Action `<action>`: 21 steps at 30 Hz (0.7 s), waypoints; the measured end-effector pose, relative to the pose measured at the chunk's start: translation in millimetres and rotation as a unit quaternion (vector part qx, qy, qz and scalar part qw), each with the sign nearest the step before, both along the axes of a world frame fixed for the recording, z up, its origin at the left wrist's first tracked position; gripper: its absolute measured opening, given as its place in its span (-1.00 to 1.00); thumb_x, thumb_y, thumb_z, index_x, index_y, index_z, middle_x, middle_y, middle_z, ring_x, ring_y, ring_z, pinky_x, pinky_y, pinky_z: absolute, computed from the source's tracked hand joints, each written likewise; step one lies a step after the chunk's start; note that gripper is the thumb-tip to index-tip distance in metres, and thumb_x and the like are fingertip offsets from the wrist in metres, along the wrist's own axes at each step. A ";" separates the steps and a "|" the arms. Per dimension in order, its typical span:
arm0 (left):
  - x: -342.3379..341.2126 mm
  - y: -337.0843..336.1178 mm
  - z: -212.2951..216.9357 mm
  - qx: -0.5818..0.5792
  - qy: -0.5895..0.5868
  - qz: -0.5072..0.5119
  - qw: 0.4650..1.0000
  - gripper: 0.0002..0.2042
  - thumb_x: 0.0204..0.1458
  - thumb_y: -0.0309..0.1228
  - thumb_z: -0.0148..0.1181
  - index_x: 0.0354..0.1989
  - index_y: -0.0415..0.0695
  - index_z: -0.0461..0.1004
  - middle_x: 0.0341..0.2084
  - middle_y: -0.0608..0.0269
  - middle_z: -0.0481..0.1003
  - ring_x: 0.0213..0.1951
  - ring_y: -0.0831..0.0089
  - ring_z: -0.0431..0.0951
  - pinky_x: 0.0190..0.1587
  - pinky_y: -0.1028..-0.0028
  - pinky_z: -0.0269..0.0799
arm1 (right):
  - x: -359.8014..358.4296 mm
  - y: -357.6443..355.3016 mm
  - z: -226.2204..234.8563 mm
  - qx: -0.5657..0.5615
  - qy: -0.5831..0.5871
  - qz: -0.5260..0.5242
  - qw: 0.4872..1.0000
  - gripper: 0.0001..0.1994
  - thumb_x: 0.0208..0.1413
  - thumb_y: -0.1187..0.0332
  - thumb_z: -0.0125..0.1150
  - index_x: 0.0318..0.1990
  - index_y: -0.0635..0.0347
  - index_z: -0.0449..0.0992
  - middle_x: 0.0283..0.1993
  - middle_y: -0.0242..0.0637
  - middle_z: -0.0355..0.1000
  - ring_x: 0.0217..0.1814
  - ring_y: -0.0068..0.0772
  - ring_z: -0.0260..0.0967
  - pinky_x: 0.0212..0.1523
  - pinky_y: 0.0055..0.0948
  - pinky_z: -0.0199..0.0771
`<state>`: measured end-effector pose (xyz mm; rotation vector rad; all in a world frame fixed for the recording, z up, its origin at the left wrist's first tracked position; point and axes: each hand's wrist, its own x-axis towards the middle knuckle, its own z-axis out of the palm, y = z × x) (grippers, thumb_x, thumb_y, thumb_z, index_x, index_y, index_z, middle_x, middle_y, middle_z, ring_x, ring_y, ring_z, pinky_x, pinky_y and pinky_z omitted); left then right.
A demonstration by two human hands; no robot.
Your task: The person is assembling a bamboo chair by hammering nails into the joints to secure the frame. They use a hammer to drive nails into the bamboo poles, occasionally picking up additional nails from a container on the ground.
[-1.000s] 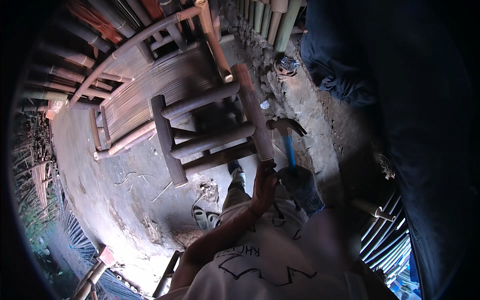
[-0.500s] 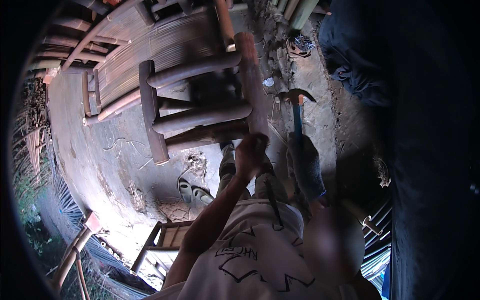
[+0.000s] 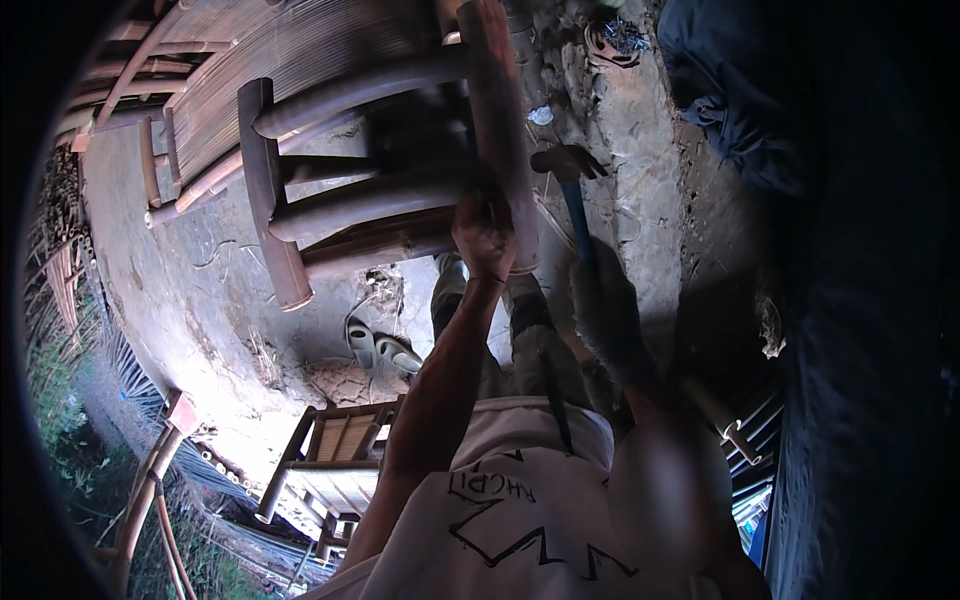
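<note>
Against the bamboo chair frame (image 3: 330, 190), the left hand (image 3: 485, 235) clenches an upright bamboo post (image 3: 500, 120) while the right hand (image 3: 605, 310) grasps a blue-handled hammer (image 3: 572, 190), apparently mid-nailing; an accurate strike follows.

floor: bare dirt (image 3: 200, 300) | stacked bamboo poles (image 3: 60, 230) left | harsh sun, deep shade

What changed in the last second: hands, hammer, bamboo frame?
The bamboo frame now sits higher and closer in view, so the camera shifted. The right hand has brought the blue-handled hammer closer beside the frame's post. The left hand stays clamped on that post; the hammer is still gripped.
</note>
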<state>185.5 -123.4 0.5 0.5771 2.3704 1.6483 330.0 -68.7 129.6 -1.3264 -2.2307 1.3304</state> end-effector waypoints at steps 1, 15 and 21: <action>-1.3 1.0 -0.1 0.003 0.001 -0.006 1.000 -0.94 0.04 -0.51 0.16 -0.35 -0.24 0.46 -0.44 -0.08 0.46 -0.37 -0.11 0.50 -0.30 0.23 0.43 | -1.1 -0.5 -1.1 0.060 0.012 0.024 0.998 -0.68 0.34 0.30 -0.03 0.13 0.29 0.36 -0.17 -0.10 0.46 -0.31 -0.33 0.50 -0.33 -0.43 0.52; -10.2 2.4 9.8 -0.015 -0.006 -0.056 0.998 -0.99 0.04 -0.59 0.11 -0.39 -0.25 0.44 -0.45 -0.01 0.46 -0.42 -0.02 0.50 -0.37 0.23 0.41 | 1.9 7.5 -18.1 0.363 -0.132 0.221 0.896 -0.86 0.17 0.49 0.04 -0.13 0.26 0.41 -0.19 -0.08 0.37 -0.34 -0.20 0.41 -0.47 -0.27 0.44; -36.5 11.5 14.2 0.034 0.123 -0.071 0.989 -0.91 0.06 -0.54 0.07 -0.43 -0.25 0.49 -0.45 0.05 0.50 -0.40 0.11 0.55 -0.33 0.28 0.44 | 26.3 23.1 -22.5 0.372 -0.140 0.192 0.897 -0.68 0.13 0.52 0.08 0.07 0.33 0.41 -0.04 0.10 0.36 -0.17 0.03 0.45 -0.29 -0.24 0.55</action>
